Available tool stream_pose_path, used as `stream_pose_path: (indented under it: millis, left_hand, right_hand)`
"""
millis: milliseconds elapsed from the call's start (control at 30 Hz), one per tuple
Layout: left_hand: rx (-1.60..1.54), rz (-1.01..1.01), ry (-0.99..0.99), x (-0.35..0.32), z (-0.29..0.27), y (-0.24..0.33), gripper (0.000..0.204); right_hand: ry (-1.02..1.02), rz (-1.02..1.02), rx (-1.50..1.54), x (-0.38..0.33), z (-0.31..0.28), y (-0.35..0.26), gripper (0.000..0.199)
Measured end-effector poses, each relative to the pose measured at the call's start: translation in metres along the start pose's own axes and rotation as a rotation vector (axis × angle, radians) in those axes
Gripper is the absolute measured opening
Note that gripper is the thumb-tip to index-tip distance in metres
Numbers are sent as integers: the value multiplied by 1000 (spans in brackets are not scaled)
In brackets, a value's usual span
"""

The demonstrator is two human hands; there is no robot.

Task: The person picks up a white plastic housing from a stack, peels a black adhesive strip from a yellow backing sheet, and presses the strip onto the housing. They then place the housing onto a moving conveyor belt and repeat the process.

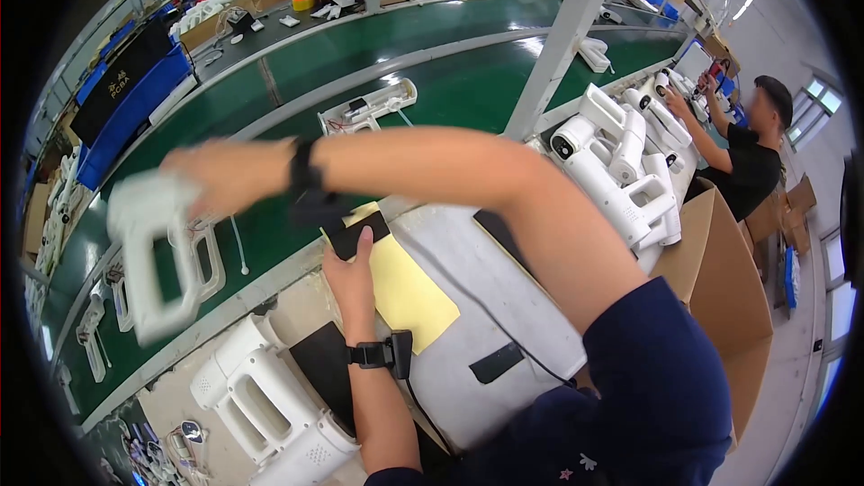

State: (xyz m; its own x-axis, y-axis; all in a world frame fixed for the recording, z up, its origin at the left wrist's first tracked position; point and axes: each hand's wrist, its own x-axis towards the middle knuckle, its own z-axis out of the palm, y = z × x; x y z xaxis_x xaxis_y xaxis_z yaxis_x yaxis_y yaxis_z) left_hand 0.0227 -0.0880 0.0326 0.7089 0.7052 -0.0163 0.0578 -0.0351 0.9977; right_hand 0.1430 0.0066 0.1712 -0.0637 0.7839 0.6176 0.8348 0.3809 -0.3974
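My right hand point(225, 175) reaches across to the far left, over the green conveyor. It grips a white plastic housing with a long handle opening point(148, 256); hand and housing are smeared by motion. Nearer the middle, my left hand point(351, 274) pinches a black rectangular pad point(358, 234) together with a yellow sheet point(409, 297), thumb on top. Left of my left forearm lie white handled housings point(261, 396) on the bench, beside a flat black piece point(322, 373). A small black strip point(496, 364) rests on the pale work surface.
The green conveyor belt point(468, 81) carries open white housings point(369, 106). A white post point(567, 40) rises at its near edge. To the right are piled white devices point(621, 162), an open cardboard box point(720, 306) and a co-worker point(756, 153). A black cable crosses the work surface.
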Motion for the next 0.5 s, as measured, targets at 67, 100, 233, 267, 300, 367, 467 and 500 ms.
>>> stream_pose_path:
  millis: [67,100,233,267,300,367,467,500]
  left_hand:
    - [-22,-4,34,3,-14,-8,30]
    - [-51,-6,18,3,-19,-14,31]
    - [-95,-64,-25,8,-6,-14,36]
    - [-110,-78,-92,11,-5,-16,37]
    - [-98,-20,-71,11,-1,-16,36]
    - [-99,-48,-59,9,-10,-1,33]
    - [-83,-108,-66,12,-16,-2,32]
    - [-76,-131,-83,12,-17,-3,32]
  right_hand:
    - [-36,143,-212,-23,-37,49,44]
    - [-209,393,-353,-43,-59,71,40]
    - [-298,231,-964,-159,-159,179,54]
    - [-476,145,-959,-174,-188,190,63]
    - [-484,359,-837,-189,-207,197,69]
    - [-576,397,-711,-184,-211,197,70]
    - [-675,578,-576,-172,-195,204,73]
    - [-639,492,-592,-173,-186,207,70]
